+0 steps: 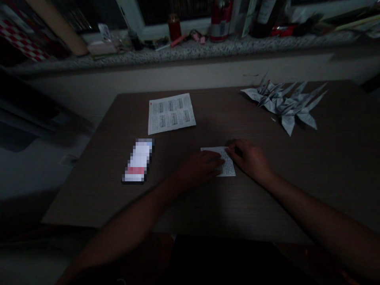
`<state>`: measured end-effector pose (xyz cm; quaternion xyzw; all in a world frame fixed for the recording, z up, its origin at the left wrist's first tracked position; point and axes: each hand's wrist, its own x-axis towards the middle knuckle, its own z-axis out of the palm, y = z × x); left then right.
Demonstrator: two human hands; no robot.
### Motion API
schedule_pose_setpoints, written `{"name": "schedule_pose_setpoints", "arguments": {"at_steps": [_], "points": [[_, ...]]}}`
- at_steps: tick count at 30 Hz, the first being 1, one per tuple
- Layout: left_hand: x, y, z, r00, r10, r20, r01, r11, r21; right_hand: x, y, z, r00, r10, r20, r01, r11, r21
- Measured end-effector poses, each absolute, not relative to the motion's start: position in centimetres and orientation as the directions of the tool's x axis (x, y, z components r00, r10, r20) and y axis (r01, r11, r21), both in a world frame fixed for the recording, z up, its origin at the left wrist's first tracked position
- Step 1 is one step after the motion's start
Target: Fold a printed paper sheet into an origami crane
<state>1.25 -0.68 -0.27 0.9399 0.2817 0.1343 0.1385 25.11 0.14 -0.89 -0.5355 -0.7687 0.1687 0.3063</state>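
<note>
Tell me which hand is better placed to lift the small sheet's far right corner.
Probably the right hand: it is right at that corner of the small sheet. The left hand lies across the sheet's left part, so it seems better placed for steadying.

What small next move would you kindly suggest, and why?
Perhaps the right hand could press along the right edge of the small printed sheet, since it rests at the upper right corner while the left hand lies across the sheet.
</note>
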Motion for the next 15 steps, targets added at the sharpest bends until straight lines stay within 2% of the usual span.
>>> {"name": "schedule_pose_setpoints", "arguments": {"at_steps": [11, 15], "points": [[1.34, -0.84, -0.51, 0.826, 0.543, 0.150, 0.514, -0.835, 0.197, 25.22, 0.29, -1.30, -0.266, 0.918, 0.295, 0.722, 0.393, -0.570], [1.32, -0.99, -0.46, 0.816, 0.556, 0.155, 0.520, -0.825, 0.219, 25.23, 0.30, -1.64, -0.291, 0.899, 0.328, 0.723, 0.431, -0.540]]}}
